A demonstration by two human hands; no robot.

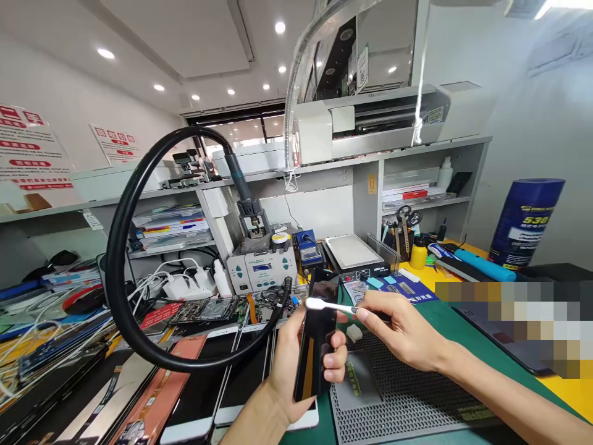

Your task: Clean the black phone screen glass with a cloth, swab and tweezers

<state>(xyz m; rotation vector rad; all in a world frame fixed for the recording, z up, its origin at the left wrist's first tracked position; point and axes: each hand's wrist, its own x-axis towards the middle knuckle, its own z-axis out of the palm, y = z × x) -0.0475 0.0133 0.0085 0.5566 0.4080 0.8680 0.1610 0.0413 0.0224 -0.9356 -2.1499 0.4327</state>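
A dark, glossy phone [316, 352] is held upright and slightly tilted in my left hand [296, 358], with fingers wrapped round its right edge and the palm along its left. My right hand [398, 327] pinches a thin stick with a white, rounded tip [317, 303]. That tip lies over the upper part of the phone; whether it touches the surface I cannot tell. Below both hands is a grey perforated mat [403, 395] on a green mat [435, 327]. A small whitish lump [354, 333] sits just right of the phone.
Several phones and screens [199, 389] lie at the left, under a looping black hose [120, 247]. Behind stand a grey hot-air station [264, 272] and a flat heating plate [354, 253]. A yellow bottle [418, 254] and a blue spray can [525, 225] are at the right.
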